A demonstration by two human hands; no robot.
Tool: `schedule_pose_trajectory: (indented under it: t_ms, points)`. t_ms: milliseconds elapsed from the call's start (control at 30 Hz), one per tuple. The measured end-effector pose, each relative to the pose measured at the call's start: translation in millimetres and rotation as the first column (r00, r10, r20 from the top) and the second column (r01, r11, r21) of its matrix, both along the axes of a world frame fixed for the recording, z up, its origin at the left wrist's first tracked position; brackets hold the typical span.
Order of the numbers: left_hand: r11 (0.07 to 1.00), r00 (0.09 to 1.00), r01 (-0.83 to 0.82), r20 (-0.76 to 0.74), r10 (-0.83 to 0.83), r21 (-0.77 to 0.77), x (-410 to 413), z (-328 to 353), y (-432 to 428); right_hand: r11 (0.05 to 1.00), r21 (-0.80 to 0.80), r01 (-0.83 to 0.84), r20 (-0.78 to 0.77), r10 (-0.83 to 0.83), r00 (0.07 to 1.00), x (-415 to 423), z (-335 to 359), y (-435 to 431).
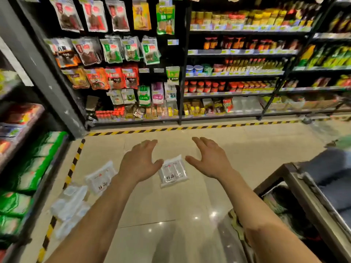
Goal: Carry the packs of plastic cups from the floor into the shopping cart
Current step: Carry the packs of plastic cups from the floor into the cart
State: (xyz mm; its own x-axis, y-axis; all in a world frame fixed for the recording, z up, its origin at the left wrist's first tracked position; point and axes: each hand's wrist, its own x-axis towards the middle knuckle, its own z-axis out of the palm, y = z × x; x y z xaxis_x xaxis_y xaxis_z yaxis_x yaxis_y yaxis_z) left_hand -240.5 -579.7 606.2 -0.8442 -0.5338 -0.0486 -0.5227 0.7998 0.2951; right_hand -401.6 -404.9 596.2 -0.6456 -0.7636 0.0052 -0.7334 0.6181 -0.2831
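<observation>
A clear pack of plastic cups (173, 172) lies flat on the beige floor between my two hands. My left hand (140, 161) hovers just left of it, fingers straight and spread, holding nothing. My right hand (209, 158) is spread the same way just right of the pack, also empty. A second pack (99, 178) lies on the floor further left, partly behind my left forearm. More clear packs (69, 204) sit blurred at the lower left. The shopping cart (303, 202) stands at the lower right, its metal frame and dark contents in view.
Stocked shelves (228, 73) run along the far side behind a yellow-black floor stripe (171, 129). Another shelf unit with green packets (28, 177) lines the left edge. Open tiled floor (247, 149) lies beyond my hands.
</observation>
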Motion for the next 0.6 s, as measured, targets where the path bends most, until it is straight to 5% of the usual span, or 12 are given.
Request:
schedule_pose_trajectory:
  t_ms: [600]
  points:
    - [0.905, 0.963, -0.251, 0.182, 0.199, 0.343, -288, -293, -197, 0.985, 0.164, -0.046, 0.042, 0.040, 0.998, -317, -304, -225]
